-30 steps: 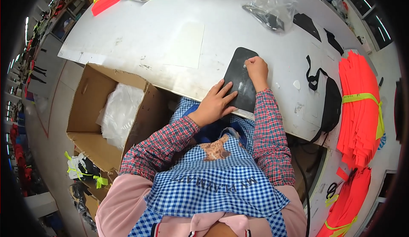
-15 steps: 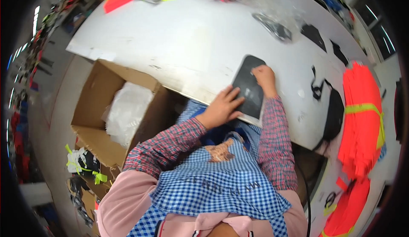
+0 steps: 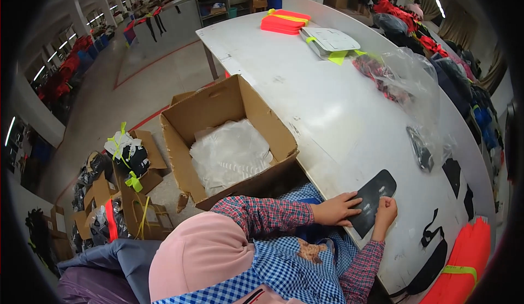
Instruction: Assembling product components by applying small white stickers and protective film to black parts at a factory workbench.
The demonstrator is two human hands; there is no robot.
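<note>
Nearest to me are my sleeves, checked in red and blue, and past them my two hands. My left hand rests with its fingers loose and extended, the tips lying upon a black panel and holding nothing. My right hand has its fingers curled in at the right side of this panel; whether they pinch something, I cannot tell. The panel, which has rounded far corners and small pale marks, lies flat on the white table, at the edge close to my body. On my left, beside the table, an open carton contains clear plastic bags. On my right lie a black pouch and an orange bundle tied with a yellow band. Farther along the table there is a crumpled transparent bag, then white sheets, and beyond them an orange stack.
</note>
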